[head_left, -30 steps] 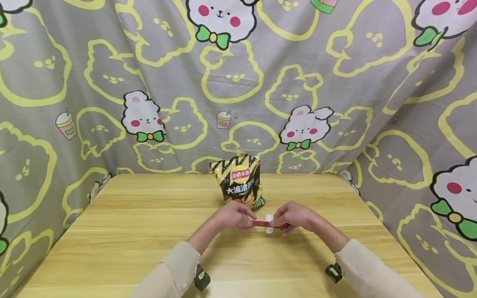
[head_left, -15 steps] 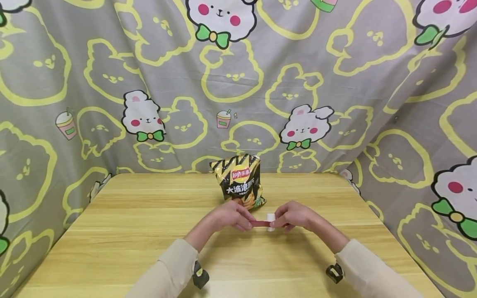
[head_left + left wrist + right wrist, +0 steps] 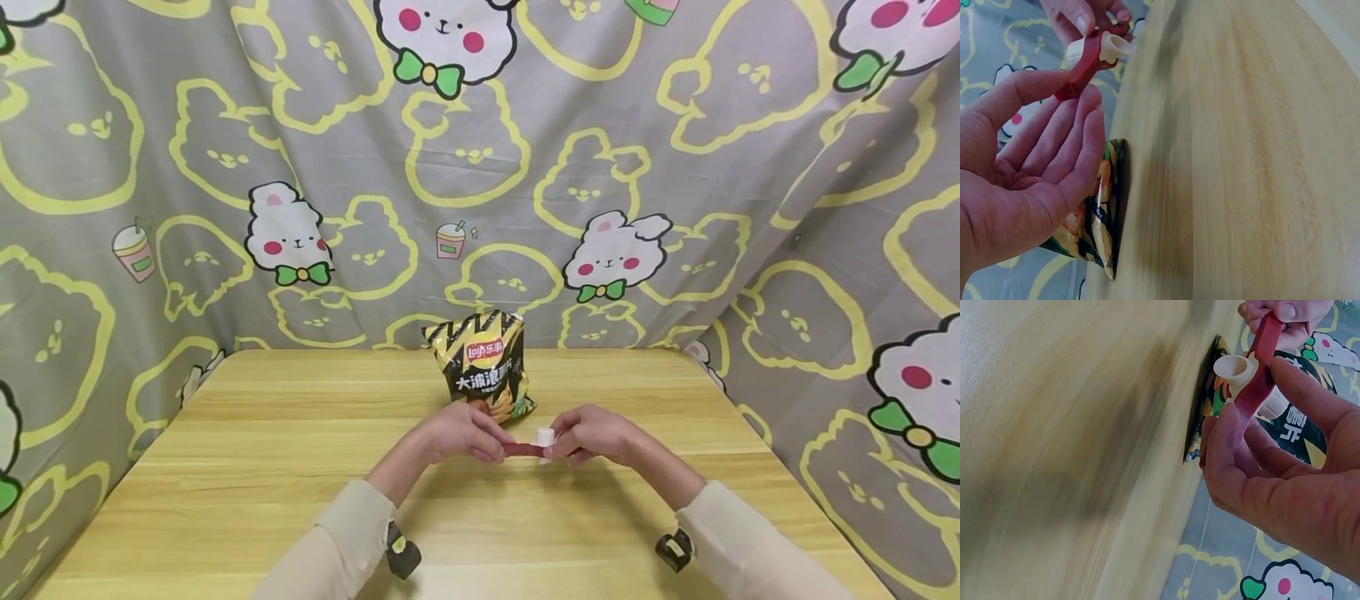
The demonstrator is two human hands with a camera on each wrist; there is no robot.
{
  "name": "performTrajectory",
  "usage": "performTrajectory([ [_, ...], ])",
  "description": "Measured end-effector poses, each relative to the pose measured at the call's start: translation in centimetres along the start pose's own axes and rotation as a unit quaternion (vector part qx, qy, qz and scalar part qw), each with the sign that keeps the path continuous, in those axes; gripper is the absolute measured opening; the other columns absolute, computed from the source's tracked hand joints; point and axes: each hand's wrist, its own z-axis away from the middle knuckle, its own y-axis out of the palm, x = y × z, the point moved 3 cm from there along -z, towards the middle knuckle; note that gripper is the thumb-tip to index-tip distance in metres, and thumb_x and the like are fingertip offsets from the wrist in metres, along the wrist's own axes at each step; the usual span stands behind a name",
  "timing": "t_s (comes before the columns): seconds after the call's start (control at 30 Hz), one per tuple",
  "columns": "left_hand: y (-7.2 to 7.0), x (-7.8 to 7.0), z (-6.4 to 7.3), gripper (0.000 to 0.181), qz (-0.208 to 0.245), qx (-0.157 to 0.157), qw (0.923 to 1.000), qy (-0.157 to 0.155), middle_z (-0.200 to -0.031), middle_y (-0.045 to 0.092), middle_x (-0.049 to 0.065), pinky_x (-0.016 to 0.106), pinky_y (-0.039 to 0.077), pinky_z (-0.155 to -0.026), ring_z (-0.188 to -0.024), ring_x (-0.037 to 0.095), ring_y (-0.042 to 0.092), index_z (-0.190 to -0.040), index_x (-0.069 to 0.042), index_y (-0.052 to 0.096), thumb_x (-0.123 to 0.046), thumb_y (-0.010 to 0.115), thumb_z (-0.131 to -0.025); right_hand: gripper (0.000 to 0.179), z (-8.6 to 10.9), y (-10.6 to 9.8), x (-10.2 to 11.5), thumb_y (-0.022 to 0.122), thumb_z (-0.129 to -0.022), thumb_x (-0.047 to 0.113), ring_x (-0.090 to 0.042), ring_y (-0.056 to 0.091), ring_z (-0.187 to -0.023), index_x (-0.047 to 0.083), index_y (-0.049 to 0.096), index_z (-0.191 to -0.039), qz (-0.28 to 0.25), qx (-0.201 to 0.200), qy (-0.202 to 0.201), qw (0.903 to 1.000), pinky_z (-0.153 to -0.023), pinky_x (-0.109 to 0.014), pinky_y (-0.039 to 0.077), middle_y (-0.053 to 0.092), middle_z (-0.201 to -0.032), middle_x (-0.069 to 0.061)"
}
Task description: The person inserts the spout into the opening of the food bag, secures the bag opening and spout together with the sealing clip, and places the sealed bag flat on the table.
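Note:
Both hands hold a red bag clip (image 3: 522, 450) with a white pour spout, raised above the table. My left hand (image 3: 467, 432) pinches one end between thumb and fingertips. Toward the other end, my right hand (image 3: 596, 433) grips the red bar beside the white part. In the right wrist view, the round open mouth of the spout (image 3: 1235, 370) sticks out on one side of the bar. A white ribbed cap (image 3: 1272, 403) sits on the opposite side. Just behind the hands, a black and yellow bag of potato chips (image 3: 487, 367) stands upright.
The wooden table (image 3: 300, 400) has a rounded far edge against a grey curtain (image 3: 360, 167) with cartoon rabbits. Black camera mounts (image 3: 403, 552) are strapped at both wrists, below beige sleeves.
The clip has turned in the hands: the lower spout mouth, visible a second ago, no longer shows in the head view. My left hand has shifted slightly left. The chip bag has stayed put.

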Motion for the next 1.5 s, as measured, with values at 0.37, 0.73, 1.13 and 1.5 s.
performTrajectory([
  [0.37,0.0,-0.5,0.2,0.03,0.029,0.017,0.9994,-0.009,-0.096,0.077,0.022,0.039,0.062,-0.084,-0.076,0.019,0.074,-0.106,0.01,0.074,0.006,0.078,-0.077,0.025,0.3,-0.2,0.4,0.077,-0.084,0.01,-0.014,0.05,-0.065,-0.003,0.067,-0.102,-0.027,0.023,-0.005,0.9994,-0.062,-0.024,0.048,0.06,-0.081,-0.004],
  [0.73,0.1,-0.5,0.1,0.03,0.04,0.037,0.9984,-0.015,-0.098,0.077,0.022,0.038,0.062,-0.083,-0.079,0.021,0.075,-0.106,0.011,0.074,0.006,0.077,-0.077,0.024,0.1,-0.3,0.1,0.076,-0.083,0.007,-0.016,0.051,-0.069,-0.005,0.067,-0.102,-0.045,0.037,0.001,0.9983,-0.063,-0.025,0.046,0.062,-0.086,-0.006],
  [1.13,0.5,-0.5,-0.1,0.03,0.046,0.054,0.9974,-0.017,-0.098,0.077,0.022,0.036,0.062,-0.082,-0.08,0.021,0.074,-0.107,0.013,0.072,0.008,0.077,-0.078,0.025,0.5,-0.5,-0.4,0.076,-0.083,0.008,-0.016,0.047,-0.068,-0.004,0.067,-0.102,-0.045,0.064,0.0,0.9969,-0.062,-0.025,0.04,0.06,-0.081,-0.006],
  [1.5,0.5,-0.1,-0.2,0.031,0.053,0.048,0.9973,-0.016,-0.106,0.075,0.024,0.037,0.062,-0.083,-0.081,0.021,0.073,-0.107,0.014,0.072,0.009,0.075,-0.077,0.026,0.3,-0.4,-0.5,0.074,-0.084,0.005,-0.016,0.044,-0.067,-0.006,0.066,-0.105,-0.054,0.065,-0.007,0.9964,-0.061,-0.026,0.037,0.058,-0.082,-0.005],
])
